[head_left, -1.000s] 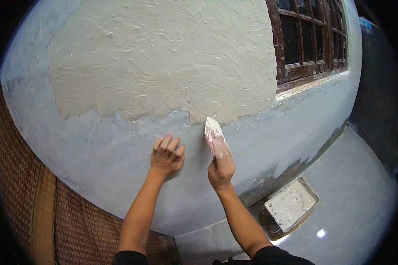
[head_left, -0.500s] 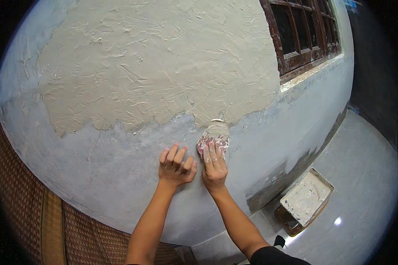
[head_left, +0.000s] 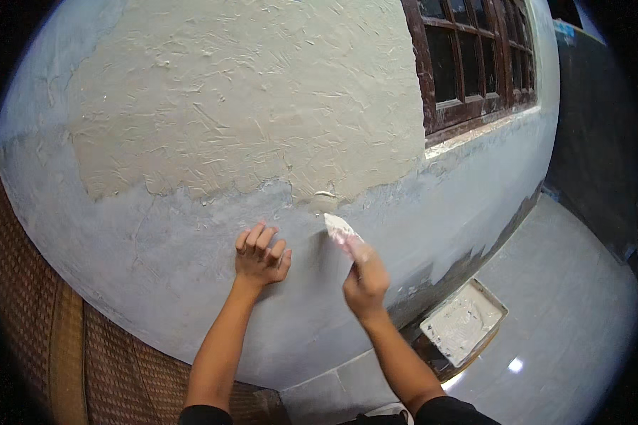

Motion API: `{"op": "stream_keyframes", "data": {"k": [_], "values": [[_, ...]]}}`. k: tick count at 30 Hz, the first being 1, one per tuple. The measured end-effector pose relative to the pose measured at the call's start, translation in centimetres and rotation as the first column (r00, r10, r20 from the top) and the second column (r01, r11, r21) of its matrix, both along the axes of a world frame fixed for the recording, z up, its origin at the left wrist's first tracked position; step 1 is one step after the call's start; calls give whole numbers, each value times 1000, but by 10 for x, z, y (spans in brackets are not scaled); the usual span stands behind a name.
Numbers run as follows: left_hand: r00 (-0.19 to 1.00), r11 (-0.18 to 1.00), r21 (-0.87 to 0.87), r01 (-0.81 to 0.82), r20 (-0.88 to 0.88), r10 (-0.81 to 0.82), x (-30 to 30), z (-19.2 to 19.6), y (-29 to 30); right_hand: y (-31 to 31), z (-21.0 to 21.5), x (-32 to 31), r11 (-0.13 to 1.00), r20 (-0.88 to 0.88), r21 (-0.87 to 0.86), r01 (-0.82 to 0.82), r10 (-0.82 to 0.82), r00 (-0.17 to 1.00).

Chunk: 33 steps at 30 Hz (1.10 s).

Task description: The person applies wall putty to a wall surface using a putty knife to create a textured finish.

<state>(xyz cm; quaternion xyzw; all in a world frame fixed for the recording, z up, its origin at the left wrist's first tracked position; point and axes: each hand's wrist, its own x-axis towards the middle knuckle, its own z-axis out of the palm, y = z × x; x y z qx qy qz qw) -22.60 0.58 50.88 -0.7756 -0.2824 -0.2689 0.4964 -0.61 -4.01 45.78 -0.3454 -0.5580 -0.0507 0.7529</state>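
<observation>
My right hand [head_left: 365,282] grips a putty knife [head_left: 342,231] smeared with pale plaster, its blade tilted up-left and just off the grey wall [head_left: 156,262]. Right above the blade lies the lower edge of the rough beige plaster coat [head_left: 248,106], with a small fresh dab [head_left: 324,200] at that edge. My left hand [head_left: 261,253] rests against the bare grey wall to the left of the knife, fingers bent and holding nothing.
A dark wooden window [head_left: 475,57] with a pale sill sits at the upper right. A rectangular tray of white plaster [head_left: 463,322] lies on the tiled floor [head_left: 567,312] by the wall's foot. A brown woven mat [head_left: 57,340] is at lower left.
My right hand has drawn the putty knife down and away from the plaster edge, leaving a fresh dab there. My left hand stays against the wall.
</observation>
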Motion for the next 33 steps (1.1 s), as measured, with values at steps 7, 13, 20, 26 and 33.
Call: {"op": "stream_keyframes", "data": {"k": [7,13,20,26,33], "values": [[994,990,102,93,56,-99,41,15,16,32,57,73,984,40,-88,-152,156,987],[998,989,134,57,19,-60,43,9,24,57,65,70,959,82,-123,-256,267,960],[999,991,130,41,11,-43,42,7,27,86,68,64,963,118,-108,-248,260,958],[998,991,133,11,58,-19,43,7,24,80,82,68,983,65,-35,-180,182,981],[997,993,117,18,75,-27,43,5,24,92,80,73,969,-18,-74,-235,235,972]]}}
